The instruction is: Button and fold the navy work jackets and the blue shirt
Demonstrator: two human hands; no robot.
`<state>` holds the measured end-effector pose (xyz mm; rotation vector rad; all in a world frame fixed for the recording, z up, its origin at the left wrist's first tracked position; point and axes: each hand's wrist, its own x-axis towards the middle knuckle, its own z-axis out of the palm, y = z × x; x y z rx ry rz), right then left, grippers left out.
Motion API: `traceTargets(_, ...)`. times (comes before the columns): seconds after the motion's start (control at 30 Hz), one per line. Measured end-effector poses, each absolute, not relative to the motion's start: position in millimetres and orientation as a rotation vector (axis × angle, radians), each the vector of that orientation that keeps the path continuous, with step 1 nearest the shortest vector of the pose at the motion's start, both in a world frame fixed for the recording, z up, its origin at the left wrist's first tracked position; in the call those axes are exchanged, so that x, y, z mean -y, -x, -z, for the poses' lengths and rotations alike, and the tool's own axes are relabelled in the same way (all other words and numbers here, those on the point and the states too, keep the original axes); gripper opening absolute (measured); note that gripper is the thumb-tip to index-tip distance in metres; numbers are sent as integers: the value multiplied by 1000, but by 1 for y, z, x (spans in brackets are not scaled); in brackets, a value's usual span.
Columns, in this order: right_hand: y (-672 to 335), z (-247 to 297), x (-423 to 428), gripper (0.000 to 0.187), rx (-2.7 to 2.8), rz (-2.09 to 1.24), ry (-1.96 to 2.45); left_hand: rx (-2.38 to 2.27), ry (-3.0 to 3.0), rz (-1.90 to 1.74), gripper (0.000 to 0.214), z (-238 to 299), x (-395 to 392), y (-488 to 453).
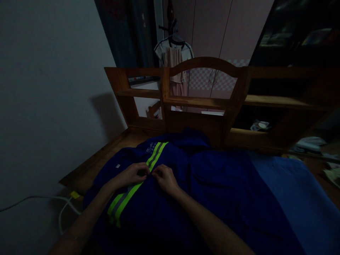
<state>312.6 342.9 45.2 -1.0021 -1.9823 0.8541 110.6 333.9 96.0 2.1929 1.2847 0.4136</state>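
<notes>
A dark blue work jacket (170,198) lies spread over the bed, with yellow-green and grey reflective bands (124,202) running slantwise across it. On its left part there is some pale printing and a small white label. My left hand (136,173) is closed in a pinch on the jacket cloth at the reflective band. Just to the right, my right hand (164,177) pinches the cloth too, its fingertips close to those of the left. What exactly lies between the fingertips is too dark and small to make out.
A wooden headboard with shelves (196,101) stands beyond the jacket. Light blue bedding (289,191) lies to the right. White cables (62,209) run along the wall at left. Clothes on a hanger (174,53) hang behind the headboard, before a pale wardrobe (209,28).
</notes>
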Motion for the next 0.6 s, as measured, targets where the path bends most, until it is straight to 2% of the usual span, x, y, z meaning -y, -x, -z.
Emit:
traceTargets(0.2,-313,-45,-342,8,1931,-861,1036,-1350,-2138,-456,26,-91,-325,-114)
traceTargets(0.33,-311,-49,-343,9,1877,-848,1041,-1438,-2137,-587,24,-81,-323,-120)
traceTargets(0.5,-336,-89,-359,25,1731,-800,1063,-1515,-2219,-760,13,-74,-324,-134)
traceTargets(0.6,-370,-119,-359,33,1652,-832,1062,-1396,-2388,-719,23,-75,-316,-148)
